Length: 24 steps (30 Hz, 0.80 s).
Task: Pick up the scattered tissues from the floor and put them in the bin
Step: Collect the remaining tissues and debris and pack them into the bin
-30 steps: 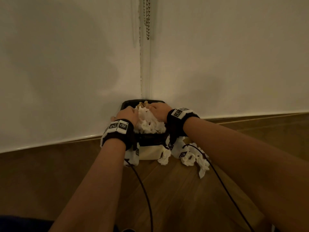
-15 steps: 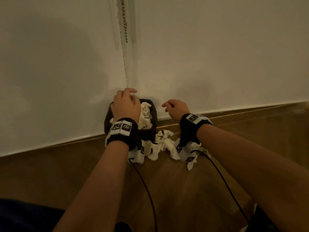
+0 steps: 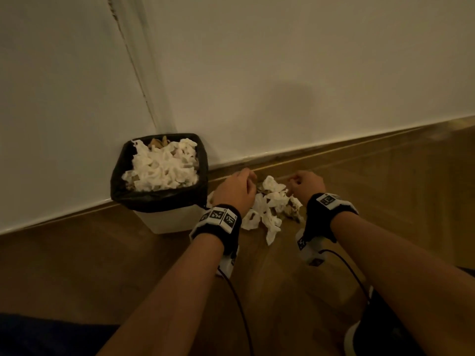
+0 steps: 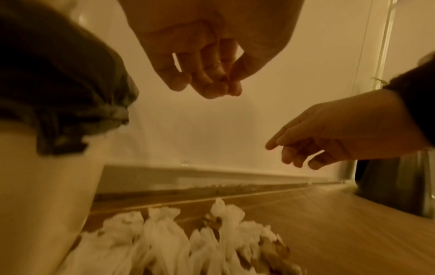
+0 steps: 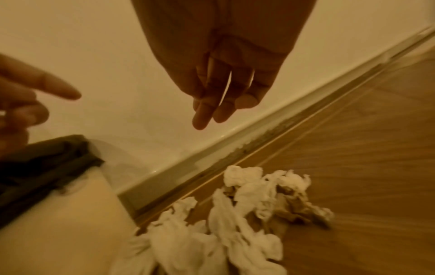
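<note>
A white bin [image 3: 169, 222] with a black liner [image 3: 144, 199] stands in the wall corner, heaped with crumpled white tissues [image 3: 162, 168]. To its right a pile of white and brownish tissues [image 3: 270, 209] lies on the wooden floor by the skirting. My left hand [image 3: 245, 181] hovers over the pile's left side, its fingers loosely curled and holding nothing [image 4: 212, 87]. My right hand [image 3: 295, 182] hangs over the pile's right side with relaxed, empty fingers [image 5: 212, 111]. Neither hand touches the floor pile [image 4: 200, 241] [image 5: 235, 214].
White walls [image 3: 282, 73] meet in the corner behind the bin, with a skirting strip [image 3: 359, 142] along the floor. Wooden floor [image 3: 398, 201] stretches right and toward me. Black cables [image 3: 239, 304] trail from both wristbands.
Both hands have left the top of the bin and come down to the right, over the floor pile. The tissues they were pressing stay in the bin.
</note>
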{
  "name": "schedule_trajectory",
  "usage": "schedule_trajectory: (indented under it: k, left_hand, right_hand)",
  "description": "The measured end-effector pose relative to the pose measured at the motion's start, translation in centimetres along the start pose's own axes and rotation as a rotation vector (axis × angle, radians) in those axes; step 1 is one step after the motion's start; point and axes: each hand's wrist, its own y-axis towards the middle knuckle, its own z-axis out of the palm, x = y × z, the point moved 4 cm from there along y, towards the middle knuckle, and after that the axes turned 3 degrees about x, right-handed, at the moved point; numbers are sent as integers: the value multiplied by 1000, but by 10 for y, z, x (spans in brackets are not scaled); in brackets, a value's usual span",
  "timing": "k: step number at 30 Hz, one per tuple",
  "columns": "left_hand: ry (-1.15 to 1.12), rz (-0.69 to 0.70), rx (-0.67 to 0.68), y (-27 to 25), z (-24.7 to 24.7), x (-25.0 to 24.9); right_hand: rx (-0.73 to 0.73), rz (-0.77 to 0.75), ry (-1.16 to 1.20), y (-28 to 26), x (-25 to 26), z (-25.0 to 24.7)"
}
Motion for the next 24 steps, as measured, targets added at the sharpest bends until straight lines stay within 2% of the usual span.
schedule_trajectory:
  k: [4, 8, 15, 19, 24]
  left_hand:
    - [32, -56, 142, 2, 44, 6]
    - [85, -68, 260, 2, 81, 10]
    - [231, -65, 343, -14, 139, 11]
    - [270, -37, 463, -26, 166, 10]
    - [379, -30, 648, -31, 189, 20]
  right_hand:
    - [32, 145, -74, 12, -51, 3]
    - [93, 208, -158, 16, -83, 19]
    - [360, -11, -471, 20, -99, 74]
    - [490, -67, -555, 17, -106, 101]
    - [401, -108, -535, 11, -109, 102]
